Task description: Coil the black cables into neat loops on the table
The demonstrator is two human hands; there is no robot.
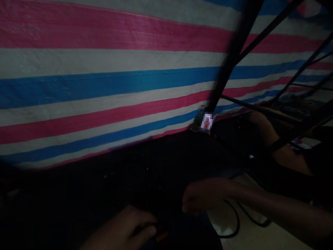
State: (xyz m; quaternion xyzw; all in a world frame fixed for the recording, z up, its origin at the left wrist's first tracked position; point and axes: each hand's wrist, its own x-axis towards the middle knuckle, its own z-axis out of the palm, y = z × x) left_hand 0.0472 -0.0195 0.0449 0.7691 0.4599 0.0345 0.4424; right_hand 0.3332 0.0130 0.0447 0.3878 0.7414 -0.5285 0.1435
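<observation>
My left hand (130, 224) is low in the view, its fingers curled and its thumb bent toward them. A dark, faintly reddish shape shows at its fingertips, too dim to name. To its right my right hand (201, 196) is closed above the dark surface, knuckles up. Whatever its fingers hold, if anything, is lost in shadow. Beyond both hands lies a dark object (130, 175) with small glints, its outline too dim to make out.
A red, white and blue striped sheet (104, 93) hangs behind the dark work surface (171, 149). Dark metal bars (230, 66) rise at right. A clear bottle (197, 121) stands near their foot. Another person's arm (278, 142) reaches in at right. A black cable (237, 222) loops below.
</observation>
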